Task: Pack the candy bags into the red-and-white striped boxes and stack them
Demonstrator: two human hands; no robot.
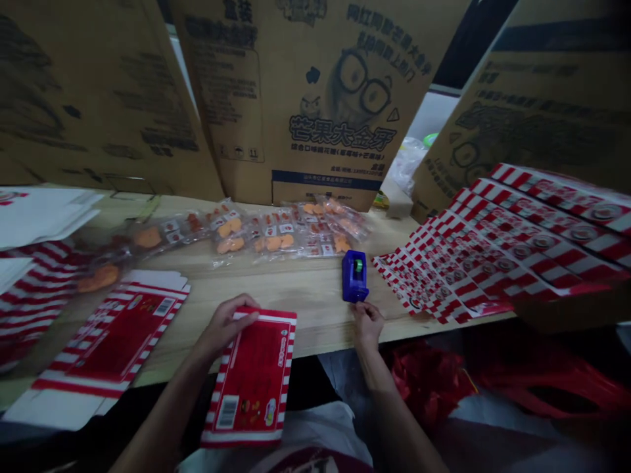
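My left hand (227, 322) grips the top left corner of a flat red-and-white striped carton (254, 378), which hangs over the table's front edge toward my lap. My right hand (367, 324) rests at the table edge, fingers curled, just below a small blue tape dispenser (355, 276). Whether it touches the dispenser or pinches a bit of tape I cannot tell.
Another flat striped carton (111, 338) lies at the left. A fanned stack of flat striped cartons (497, 243) fills the right. Clear bags of orange sweets (266, 233) lie along the wooden table (290, 289). Big brown cardboard boxes (315, 98) stand behind.
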